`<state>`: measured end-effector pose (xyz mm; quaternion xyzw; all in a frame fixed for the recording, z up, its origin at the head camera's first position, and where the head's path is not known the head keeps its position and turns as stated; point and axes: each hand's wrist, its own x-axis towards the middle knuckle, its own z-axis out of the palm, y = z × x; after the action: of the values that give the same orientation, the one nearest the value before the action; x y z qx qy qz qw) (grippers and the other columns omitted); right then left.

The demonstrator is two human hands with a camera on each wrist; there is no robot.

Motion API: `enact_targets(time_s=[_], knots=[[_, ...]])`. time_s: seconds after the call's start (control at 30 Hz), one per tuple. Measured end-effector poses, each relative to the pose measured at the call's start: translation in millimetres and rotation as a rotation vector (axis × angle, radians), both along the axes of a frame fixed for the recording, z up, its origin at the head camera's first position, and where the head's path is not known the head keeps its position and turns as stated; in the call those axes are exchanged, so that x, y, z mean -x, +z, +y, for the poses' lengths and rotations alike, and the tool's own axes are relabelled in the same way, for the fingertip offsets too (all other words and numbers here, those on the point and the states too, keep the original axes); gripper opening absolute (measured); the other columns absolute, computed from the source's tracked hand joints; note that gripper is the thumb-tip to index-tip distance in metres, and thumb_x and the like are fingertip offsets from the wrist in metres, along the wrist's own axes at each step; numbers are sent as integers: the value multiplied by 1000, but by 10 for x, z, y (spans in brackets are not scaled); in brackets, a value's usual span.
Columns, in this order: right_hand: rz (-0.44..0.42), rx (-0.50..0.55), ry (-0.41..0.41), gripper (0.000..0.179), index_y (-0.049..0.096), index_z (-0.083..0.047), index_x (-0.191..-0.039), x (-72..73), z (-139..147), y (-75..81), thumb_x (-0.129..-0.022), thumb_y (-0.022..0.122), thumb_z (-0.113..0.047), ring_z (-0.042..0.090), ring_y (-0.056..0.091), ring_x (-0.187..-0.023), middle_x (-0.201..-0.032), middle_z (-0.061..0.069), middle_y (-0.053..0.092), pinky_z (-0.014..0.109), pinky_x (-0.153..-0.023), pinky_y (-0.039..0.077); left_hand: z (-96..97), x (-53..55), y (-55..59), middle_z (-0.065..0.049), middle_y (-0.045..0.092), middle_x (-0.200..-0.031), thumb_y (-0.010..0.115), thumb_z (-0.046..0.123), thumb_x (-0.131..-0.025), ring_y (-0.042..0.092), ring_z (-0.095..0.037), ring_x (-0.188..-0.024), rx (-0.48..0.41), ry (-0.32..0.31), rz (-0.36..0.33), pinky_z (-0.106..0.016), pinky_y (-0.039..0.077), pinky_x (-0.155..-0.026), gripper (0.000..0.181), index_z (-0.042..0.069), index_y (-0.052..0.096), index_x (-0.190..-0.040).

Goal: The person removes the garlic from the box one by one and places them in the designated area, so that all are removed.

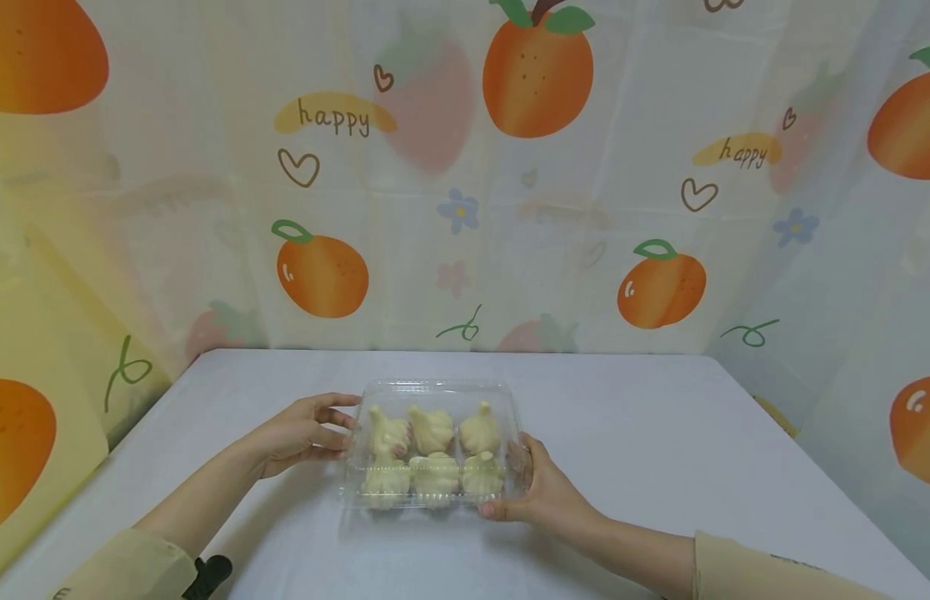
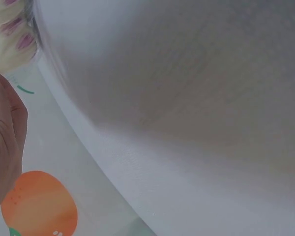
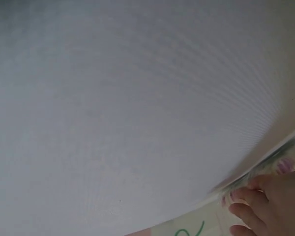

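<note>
A clear plastic clamshell box (image 1: pixel 435 390), lid down, holds several pale cream garlic bulbs (image 1: pixel 433 429) in two rows. Purple streaks mark the bulbs (image 2: pixel 12 27) in the left wrist view. At the box's left side is my left hand (image 1: pixel 303 433), its fingers (image 1: pixel 333 417) reaching to the edge and loosely extended. My right hand (image 1: pixel 543 487) grips the right side, with the thumb on the near corner and the other fingers partly hidden behind the box wall. Both wrist views catch just a part of each hand and of the box.
A white-covered table (image 1: pixel 622 442) lies beneath the box. Behind it hangs a curtain (image 1: pixel 540 250) printed with oranges, hearts and the word happy. A black strap end (image 1: pixel 210 575) sticks out by the left sleeve (image 1: pixel 135 567).
</note>
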<state>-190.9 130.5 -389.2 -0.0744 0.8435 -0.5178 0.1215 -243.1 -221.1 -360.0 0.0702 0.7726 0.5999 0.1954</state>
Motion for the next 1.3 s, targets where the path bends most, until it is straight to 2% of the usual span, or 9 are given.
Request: enact_targets(time_s=[0.3,0.5,0.7,0.9,1.13,1.3], knots=[[10,18,22,122,8,3,-156,-17,8,25,-71,88,-36,49,31,-145,-160,29,23,60,-121,32,1,-6,16,-12,53,-119,66,0,-87,63,-14,-89,9,0,-3,-26,62,-82,75,-3,28,-152],[3,23,42,115,10,2,-155,-26,39,34,-77,83,-39,50,29,-145,-160,30,23,66,-120,28,-7,7,15,-14,52,-121,67,0,-87,63,-14,-88,15,-3,-1,-26,62,-82,75,-3,28,-152],[-9,56,92,100,14,1,-154,-35,91,37,-85,75,-37,52,25,-146,-159,30,24,74,-118,21,-6,4,15,-15,52,-123,68,2,-88,62,-14,-89,20,-5,1,-26,62,-81,75,-3,28,-152],[-27,120,159,79,19,4,-148,-42,112,32,-94,65,-30,53,25,-145,-160,31,21,72,-118,24,-1,-6,15,-15,51,-124,66,1,-88,63,-14,-89,14,-6,2,-25,62,-81,75,-3,28,-152],[-71,144,210,71,16,2,-149,-50,130,35,-100,53,-33,54,6,-149,-164,28,6,77,-117,10,-4,-4,15,-14,51,-124,66,0,-87,60,-12,-90,11,-4,4,-25,61,-81,75,-3,29,-152],[-69,148,211,69,15,2,-150,-75,135,50,-101,51,-32,54,5,-149,-162,30,7,78,-117,8,-1,-2,21,-13,52,-123,66,0,-87,60,-13,-91,19,-3,8,-24,61,-80,75,-2,29,-152]])
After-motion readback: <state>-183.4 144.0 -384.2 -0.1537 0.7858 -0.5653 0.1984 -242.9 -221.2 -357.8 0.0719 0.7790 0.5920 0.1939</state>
